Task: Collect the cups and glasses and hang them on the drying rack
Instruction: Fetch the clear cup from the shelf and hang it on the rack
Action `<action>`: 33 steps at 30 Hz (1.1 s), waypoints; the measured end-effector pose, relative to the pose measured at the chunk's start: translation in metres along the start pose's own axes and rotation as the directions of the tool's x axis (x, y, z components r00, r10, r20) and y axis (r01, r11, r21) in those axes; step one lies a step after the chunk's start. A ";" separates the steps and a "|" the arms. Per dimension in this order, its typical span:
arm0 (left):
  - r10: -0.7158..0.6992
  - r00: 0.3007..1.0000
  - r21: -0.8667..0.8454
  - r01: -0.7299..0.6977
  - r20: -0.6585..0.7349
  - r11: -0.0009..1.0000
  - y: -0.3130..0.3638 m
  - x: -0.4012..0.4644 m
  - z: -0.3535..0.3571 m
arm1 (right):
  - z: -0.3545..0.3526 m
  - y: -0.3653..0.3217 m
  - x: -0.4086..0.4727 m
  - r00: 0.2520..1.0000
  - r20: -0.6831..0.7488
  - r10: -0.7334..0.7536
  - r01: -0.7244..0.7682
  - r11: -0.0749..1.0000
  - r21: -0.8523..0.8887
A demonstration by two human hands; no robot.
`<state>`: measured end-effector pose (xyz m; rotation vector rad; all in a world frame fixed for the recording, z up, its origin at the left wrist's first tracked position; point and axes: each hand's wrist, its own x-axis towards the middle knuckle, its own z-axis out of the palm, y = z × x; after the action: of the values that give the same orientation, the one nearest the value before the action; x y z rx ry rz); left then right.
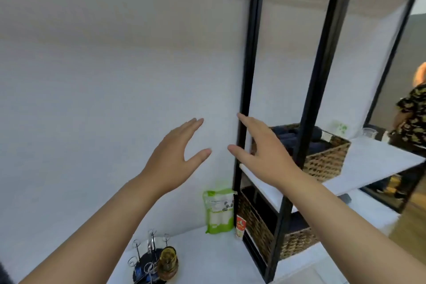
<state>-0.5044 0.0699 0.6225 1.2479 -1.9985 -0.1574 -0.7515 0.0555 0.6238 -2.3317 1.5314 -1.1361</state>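
Observation:
Both my hands are raised in front of a white wall, palms down and holding nothing. My left hand [175,154] has its fingers stretched out and its thumb apart. My right hand [265,150] is spread the same way, in front of the black shelf post. Far below them, at the bottom edge, a black wire drying rack [147,263] stands on the white table [207,258]. A yellowish glass [167,263] hangs upside down on one of its prongs. A clear glass beaker [369,134] stands on the shelf board at the far right.
A black metal shelf frame [247,90] rises at right, with wicker baskets [327,157] on its white boards. A green and white packet [219,211] and a small red packet [241,226] lean by the wall. Another person [412,113] stands at the far right.

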 end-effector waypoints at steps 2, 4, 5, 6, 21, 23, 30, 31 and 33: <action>0.069 0.998 -0.027 -0.069 0.004 0.997 0.028 0.012 -0.005 | -0.035 -0.005 -0.007 0.998 -0.065 0.011 -0.012 1.000 -0.017; 0.141 0.990 -0.060 -0.141 0.011 0.988 0.053 0.023 -0.008 | -0.069 -0.010 -0.016 0.990 -0.133 0.044 -0.048 0.999 -0.022; 0.174 0.985 -0.079 -0.172 0.014 0.982 0.064 0.029 -0.008 | -0.084 -0.011 -0.022 0.984 -0.168 0.064 -0.069 0.997 -0.021; 0.204 0.979 -0.101 -0.201 0.017 0.974 0.075 0.034 -0.006 | -0.098 -0.011 -0.029 0.976 -0.201 0.080 -0.087 0.996 -0.028; 0.505 0.845 -0.439 -0.392 0.176 0.809 0.254 0.061 0.148 | -0.258 0.071 -0.191 0.774 -0.516 0.366 -0.471 0.878 -0.085; 0.515 0.835 -0.464 -0.384 0.196 0.798 0.279 0.066 0.177 | -0.277 0.093 -0.205 0.755 -0.528 0.388 -0.496 0.865 -0.073; 0.490 0.840 -0.434 -0.361 0.234 0.825 0.344 0.104 0.270 | -0.330 0.183 -0.218 0.774 -0.490 0.401 -0.501 0.861 -0.086; 0.476 0.846 -0.426 -0.348 0.240 0.835 0.349 0.110 0.281 | -0.334 0.195 -0.217 0.784 -0.470 0.406 -0.497 0.864 -0.081; 0.441 0.861 -0.414 -0.316 0.252 0.854 0.355 0.124 0.303 | -0.341 0.221 -0.212 0.806 -0.431 0.407 -0.481 0.874 -0.074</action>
<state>-0.9868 0.0683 0.6420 0.5935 -2.3390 -0.5468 -1.1770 0.2226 0.6497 -1.7243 2.2602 -1.4477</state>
